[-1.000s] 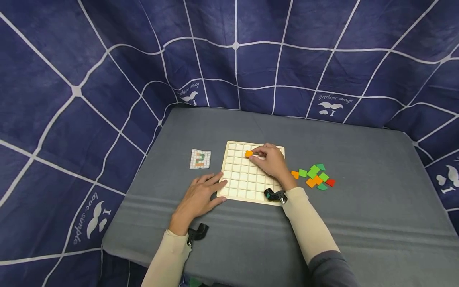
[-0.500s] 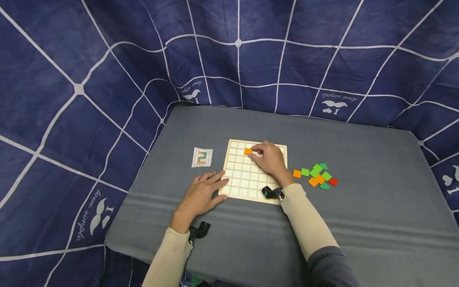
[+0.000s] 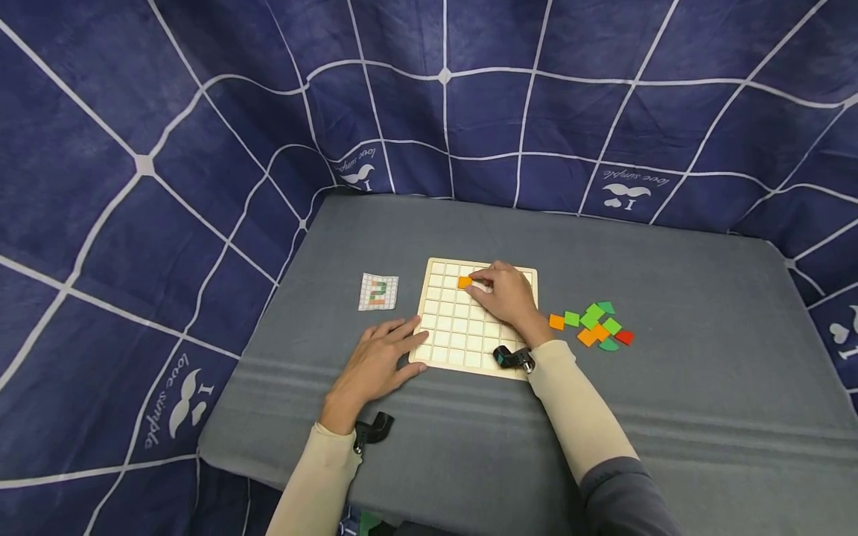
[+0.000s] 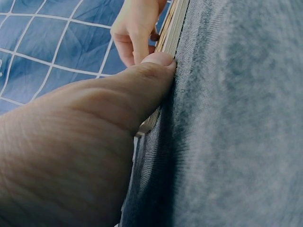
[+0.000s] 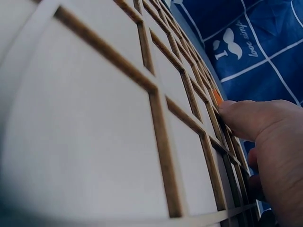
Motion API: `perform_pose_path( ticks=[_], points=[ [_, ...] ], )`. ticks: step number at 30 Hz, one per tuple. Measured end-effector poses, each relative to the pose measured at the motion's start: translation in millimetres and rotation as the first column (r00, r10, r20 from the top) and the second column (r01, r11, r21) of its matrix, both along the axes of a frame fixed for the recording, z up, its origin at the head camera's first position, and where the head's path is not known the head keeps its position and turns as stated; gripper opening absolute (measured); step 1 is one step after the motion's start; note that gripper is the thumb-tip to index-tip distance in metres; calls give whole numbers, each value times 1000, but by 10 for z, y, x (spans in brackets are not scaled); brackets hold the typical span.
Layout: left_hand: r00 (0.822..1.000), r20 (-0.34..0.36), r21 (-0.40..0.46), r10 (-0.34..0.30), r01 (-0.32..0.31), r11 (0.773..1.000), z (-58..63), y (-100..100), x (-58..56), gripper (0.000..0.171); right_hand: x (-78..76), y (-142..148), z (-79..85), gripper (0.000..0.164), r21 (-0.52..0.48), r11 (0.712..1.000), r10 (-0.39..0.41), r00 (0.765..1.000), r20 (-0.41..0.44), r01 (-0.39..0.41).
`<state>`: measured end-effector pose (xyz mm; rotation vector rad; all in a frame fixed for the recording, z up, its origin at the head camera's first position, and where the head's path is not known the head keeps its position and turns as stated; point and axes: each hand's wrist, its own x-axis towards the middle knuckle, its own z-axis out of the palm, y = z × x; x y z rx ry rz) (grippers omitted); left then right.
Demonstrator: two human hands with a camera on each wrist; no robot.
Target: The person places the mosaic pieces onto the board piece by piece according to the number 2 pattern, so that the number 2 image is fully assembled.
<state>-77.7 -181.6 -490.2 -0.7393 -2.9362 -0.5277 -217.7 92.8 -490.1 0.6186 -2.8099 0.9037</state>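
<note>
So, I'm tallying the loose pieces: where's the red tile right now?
In the head view, the red tile lies right of the gridded board, at the right end of the loose tiles, beside a dark green tile.

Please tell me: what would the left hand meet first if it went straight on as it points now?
The left hand rests on the left edge of the board. Straight on across it, the first thing met is probably the orange tile pinched by the right hand, though depth is unclear.

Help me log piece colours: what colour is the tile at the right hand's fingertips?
Orange; the tile shows best in the head view.
</note>
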Motion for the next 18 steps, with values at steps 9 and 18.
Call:
perform_pose_path(
  ticks=[9, 18],
  points=[
    [1000, 20, 17, -18, 18, 1000, 16, 76, -31, 60, 10, 108, 1, 32, 69, 998, 0, 1000, -14, 1],
    [999, 47, -1, 1, -1, 1000, 33, 58, -1, 60, 26, 33, 5, 36, 167, 986, -2, 1000, -31, 7]
  ],
)
